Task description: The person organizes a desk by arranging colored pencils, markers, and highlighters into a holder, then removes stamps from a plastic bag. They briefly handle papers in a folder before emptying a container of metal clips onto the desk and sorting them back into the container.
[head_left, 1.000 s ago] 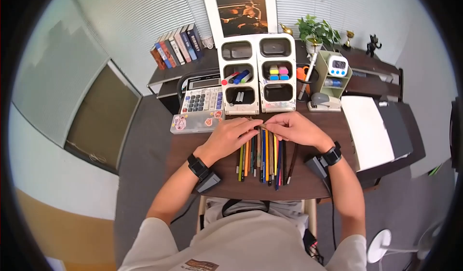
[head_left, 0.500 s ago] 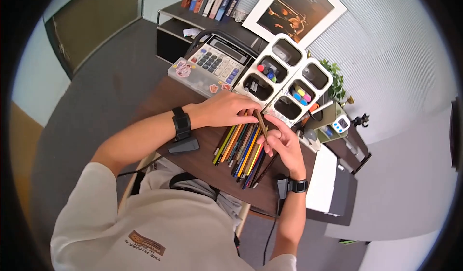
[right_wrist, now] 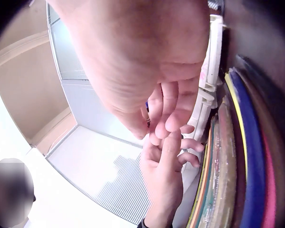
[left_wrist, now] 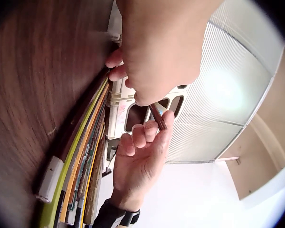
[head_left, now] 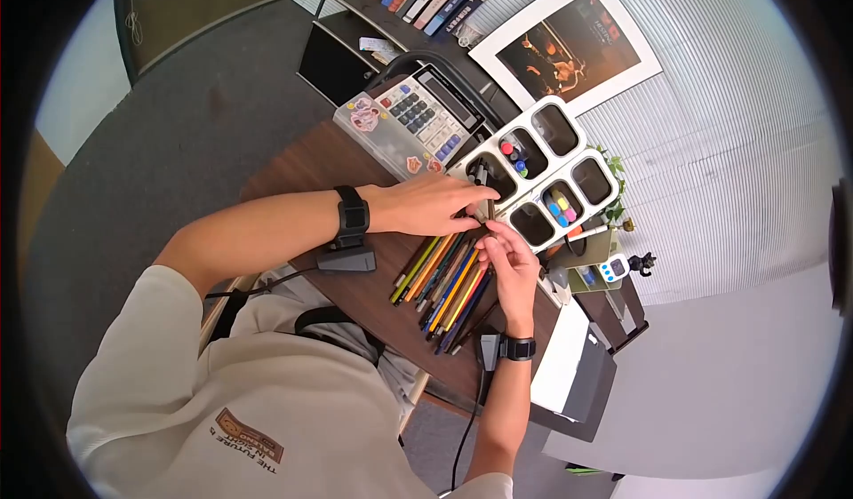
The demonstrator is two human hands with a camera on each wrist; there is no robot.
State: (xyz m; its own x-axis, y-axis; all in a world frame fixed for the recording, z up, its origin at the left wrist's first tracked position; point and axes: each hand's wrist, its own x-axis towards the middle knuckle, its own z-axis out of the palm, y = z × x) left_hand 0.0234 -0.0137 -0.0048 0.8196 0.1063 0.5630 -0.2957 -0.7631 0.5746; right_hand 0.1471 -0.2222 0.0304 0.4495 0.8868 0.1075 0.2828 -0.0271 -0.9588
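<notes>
A short brown pencil point(head_left: 490, 209) point(left_wrist: 157, 116) stands between the two hands, above the near side of the organizer. My right hand point(head_left: 512, 277) point(left_wrist: 141, 159) pinches its lower part between thumb and fingers. The upper end is at the thumb and fingertips of my left hand point(head_left: 428, 204) point(left_wrist: 159, 57) point(right_wrist: 164, 183), which partly hide it. Below the hands, a row of coloured pencils point(head_left: 442, 286) point(left_wrist: 85, 156) point(right_wrist: 221, 166) lies side by side on the table. Fingers of my right hand point(right_wrist: 147, 61) cover most of the held pencil in the right wrist view.
The white organizer point(head_left: 536, 199) holds markers and highlighters. A calculator point(head_left: 428, 117) and a clear stickered case point(head_left: 378, 139) stand at its left. White paper point(head_left: 560, 357), a dark folder point(head_left: 588, 382) and a green holder with a timer point(head_left: 613, 268) are at the right.
The head view has turned and shifted. Both hands have lifted from the row's far end with the brown pencil, which has swung more upright between them.
</notes>
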